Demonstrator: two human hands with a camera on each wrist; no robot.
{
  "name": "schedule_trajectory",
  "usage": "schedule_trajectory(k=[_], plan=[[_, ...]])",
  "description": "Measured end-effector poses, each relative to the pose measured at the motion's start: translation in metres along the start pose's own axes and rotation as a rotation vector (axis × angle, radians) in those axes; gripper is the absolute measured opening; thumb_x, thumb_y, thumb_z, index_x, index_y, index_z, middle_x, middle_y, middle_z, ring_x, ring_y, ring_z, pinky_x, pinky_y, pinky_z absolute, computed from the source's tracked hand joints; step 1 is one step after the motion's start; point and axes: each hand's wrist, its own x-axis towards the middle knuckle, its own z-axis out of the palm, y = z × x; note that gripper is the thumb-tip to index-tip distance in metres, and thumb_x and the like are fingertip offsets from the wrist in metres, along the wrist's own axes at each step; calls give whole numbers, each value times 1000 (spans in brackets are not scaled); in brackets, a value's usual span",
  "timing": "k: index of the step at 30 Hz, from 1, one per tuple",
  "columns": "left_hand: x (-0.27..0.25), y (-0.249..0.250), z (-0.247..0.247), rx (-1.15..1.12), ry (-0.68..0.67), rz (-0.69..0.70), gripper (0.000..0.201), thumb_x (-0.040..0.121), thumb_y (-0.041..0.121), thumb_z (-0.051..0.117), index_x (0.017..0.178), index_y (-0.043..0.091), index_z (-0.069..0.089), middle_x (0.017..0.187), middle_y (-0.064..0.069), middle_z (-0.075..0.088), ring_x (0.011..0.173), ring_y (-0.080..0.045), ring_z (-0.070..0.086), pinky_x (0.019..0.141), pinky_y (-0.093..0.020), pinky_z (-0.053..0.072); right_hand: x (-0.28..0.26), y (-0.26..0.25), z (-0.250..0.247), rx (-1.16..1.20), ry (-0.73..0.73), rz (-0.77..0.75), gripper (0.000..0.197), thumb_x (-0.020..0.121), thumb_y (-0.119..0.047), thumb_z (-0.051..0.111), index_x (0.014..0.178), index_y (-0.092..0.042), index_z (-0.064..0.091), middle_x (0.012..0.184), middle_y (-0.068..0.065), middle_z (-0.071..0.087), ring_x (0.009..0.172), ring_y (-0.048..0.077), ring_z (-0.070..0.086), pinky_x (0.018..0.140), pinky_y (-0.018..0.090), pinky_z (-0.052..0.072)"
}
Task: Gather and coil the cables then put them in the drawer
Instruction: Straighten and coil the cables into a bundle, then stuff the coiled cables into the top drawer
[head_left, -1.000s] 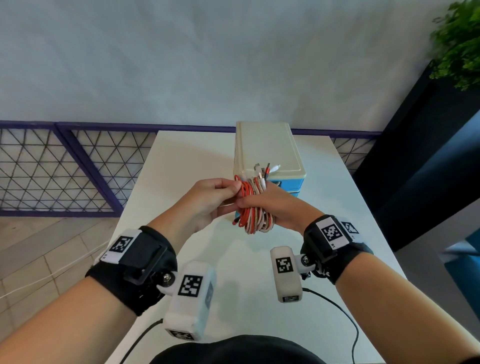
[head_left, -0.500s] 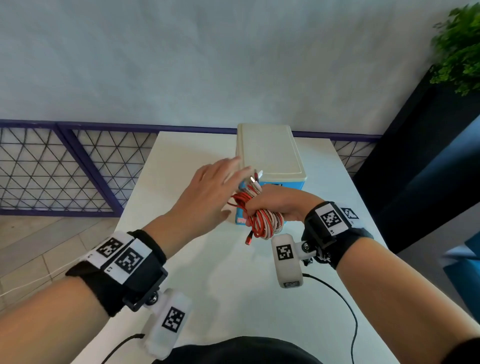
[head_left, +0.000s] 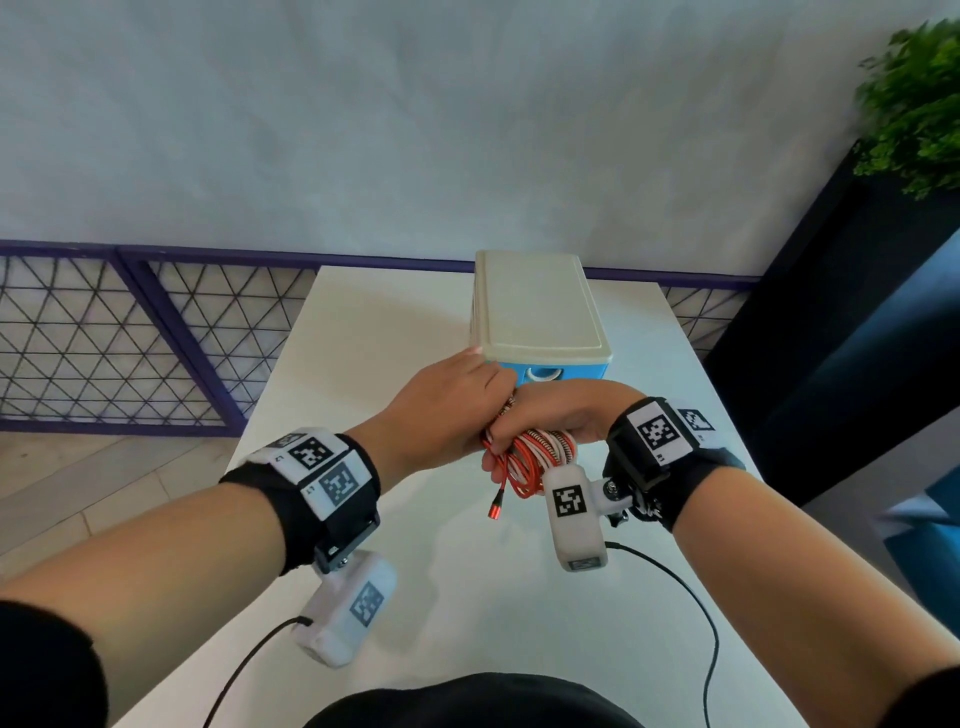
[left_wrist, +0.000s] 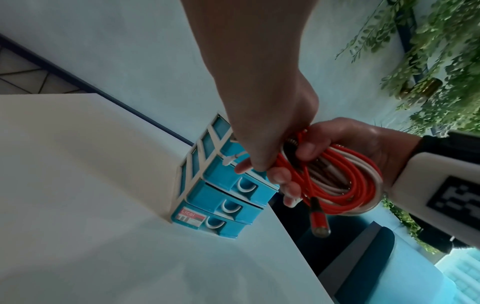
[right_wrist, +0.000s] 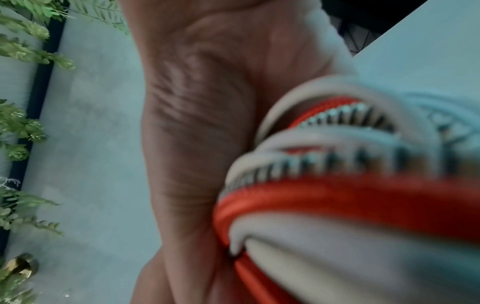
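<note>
Cables (head_left: 530, 457), coiled, stayed gripped in right-hand fingers (left_wrist: 306, 149) while the left hand (head_left: 447, 410), fingers hidden, had returned from the drawer unit (head_left: 540, 317), opening pending.

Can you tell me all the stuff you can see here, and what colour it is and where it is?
Cables: one coiled bunch, red, white and striped, held in the right hand above the table.
Plug: one, red, hanging loose below the bunch.
Drawer box: one, blue with a cream top, three drawers, at the far end of the table.
Table: one, white, under everything.
Fence: one, purple with black mesh, left of the table.
Plant: one, green, upper right.
Wrist cameras: two, white, one under each wrist.
Left hand: reaching toward the top drawer; grip hidden.
Right hand: grip curled round the cables.
</note>
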Motion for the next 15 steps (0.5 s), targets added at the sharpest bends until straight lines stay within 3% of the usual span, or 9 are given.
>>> schedule_trajectory(k=[3,5,7,9,11,15], plan=[[-1,4,2,-50,-51,-32,30,71,33,73,86,13,56,73,-3,65,62,-23,56,60,-25,38,-5,1,-1,-24,74,-23,22,87,-5,60,103,9,63,93,17,71,89,28,67,75,29,58],[-4,4,5,-71,-91,-72,32,72,37,71,89,14,56,74,-3,66,62,-24,57,55,-27,42,-8,-1,2,-158,226,-8,32,83,-16,70,109,-2,56,102,16,69,89,25,67,75,30,56],[-6,2,5,-63,-138,-121,32,73,38,70,90,15,56,76,-4,67,65,-25,58,52,-28,41,-11,-1,4,-382,343,53,44,79,-35,73,113,-16,51,103,6,67,88,18,66,71,25,53],[-6,1,3,-40,-207,-178,34,77,41,66,98,15,55,85,-4,67,75,-25,58,55,-30,41,-9,2,9,-516,429,76,46,77,-46,71,112,-21,54,103,0,66,89,15,64,74,24,52],[-5,-2,3,-6,-252,-221,37,80,41,63,105,16,53,93,-3,65,82,-24,56,58,-31,43,-5,6,19,-603,556,68,52,75,-54,68,113,-22,55,106,-2,66,93,17,64,81,30,54],[-3,-4,2,31,-307,-320,32,78,35,62,102,19,50,88,0,63,75,-21,45,54,-29,36,3,9,48,-946,859,71,82,67,-78,55,122,-17,47,116,0,56,110,25,52,92,41,43]])
